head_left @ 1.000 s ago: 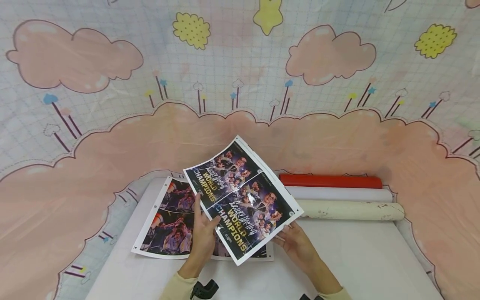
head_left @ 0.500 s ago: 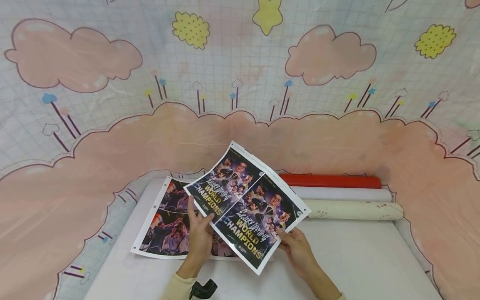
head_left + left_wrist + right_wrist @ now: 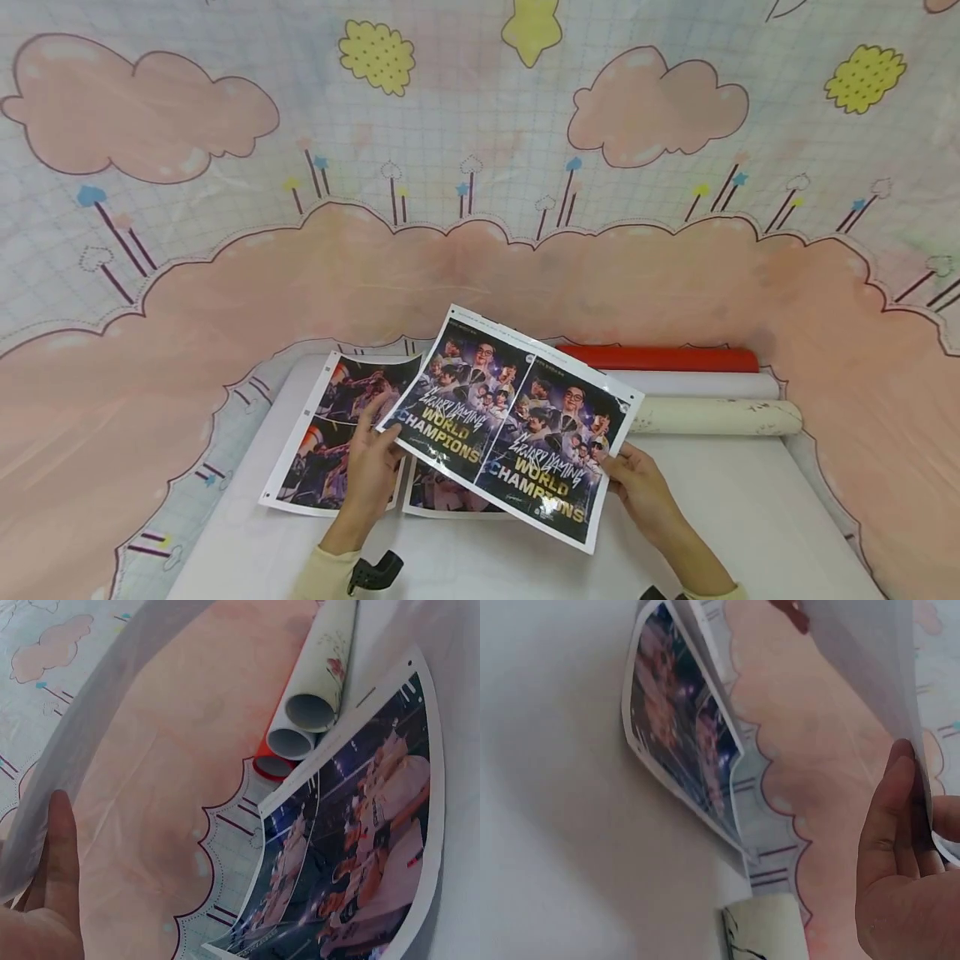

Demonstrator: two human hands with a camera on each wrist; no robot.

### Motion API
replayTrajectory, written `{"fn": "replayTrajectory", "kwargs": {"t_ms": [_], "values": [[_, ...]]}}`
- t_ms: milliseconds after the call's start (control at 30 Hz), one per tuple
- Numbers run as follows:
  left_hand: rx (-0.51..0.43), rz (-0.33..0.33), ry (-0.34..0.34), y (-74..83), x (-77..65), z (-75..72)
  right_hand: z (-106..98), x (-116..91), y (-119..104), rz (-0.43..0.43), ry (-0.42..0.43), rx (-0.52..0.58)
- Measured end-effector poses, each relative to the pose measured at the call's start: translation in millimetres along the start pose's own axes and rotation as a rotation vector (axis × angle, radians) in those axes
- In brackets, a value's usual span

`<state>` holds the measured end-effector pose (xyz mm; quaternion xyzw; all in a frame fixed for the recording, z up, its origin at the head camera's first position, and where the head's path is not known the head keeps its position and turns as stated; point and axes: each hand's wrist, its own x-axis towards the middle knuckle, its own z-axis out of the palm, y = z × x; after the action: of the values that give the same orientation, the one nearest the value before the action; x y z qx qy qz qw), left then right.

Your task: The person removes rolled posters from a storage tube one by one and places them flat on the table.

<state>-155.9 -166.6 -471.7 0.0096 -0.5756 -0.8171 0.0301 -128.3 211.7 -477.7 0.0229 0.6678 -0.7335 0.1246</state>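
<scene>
Above the white table [image 3: 720, 508], a glossy poster sheet [image 3: 510, 425] hangs in the air, tilted, its printed side up. The left hand [image 3: 369, 475] pinches its left edge, thumb on top; the right hand [image 3: 637, 483] pinches its right edge, fingers curled beneath. Under it two more prints [image 3: 337, 433] lie flat near the table's left edge, partly covered. Three rolls [image 3: 705, 392] lie side by side along the far edge, red one [image 3: 660, 358] farthest back, just beyond the sheet's right corner. Bare tabletop spreads to the right of the hands. A cloud-patterned cloth [image 3: 480, 167] rises behind.
</scene>
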Motion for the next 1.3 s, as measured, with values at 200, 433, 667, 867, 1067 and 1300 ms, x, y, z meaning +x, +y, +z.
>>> {"fn": "replayTrajectory", "kwargs": {"t_ms": [200,433,667,867,1067,1300], "values": [[0.131,-0.043,-0.073,-3.7,-5.6,-1.1,-20.9,-1.8,-4.2,0.0,0.031,-0.092],[0.277,-0.075,-0.106,-11.5,-12.6,3.6,-42.6,0.5,-9.1,0.026,0.069,-0.234],[0.362,-0.117,-0.292,-19.2,-17.1,12.7,-60.4,0.5,-11.9,0.078,0.157,-0.294],[0.254,-0.161,-0.457,-30.3,-17.3,21.4,-70.8,-2.5,-9.7,0.1,0.194,-0.357],[0.298,-0.189,-0.475,-40.5,-20.7,32.5,-83.6,-4.4,-4.6,0.116,0.186,-0.526],[0.39,-0.165,-0.515,-53.8,-26.7,48.8,-103.6,-10.4,-0.2,0.163,0.18,-0.65]]}}
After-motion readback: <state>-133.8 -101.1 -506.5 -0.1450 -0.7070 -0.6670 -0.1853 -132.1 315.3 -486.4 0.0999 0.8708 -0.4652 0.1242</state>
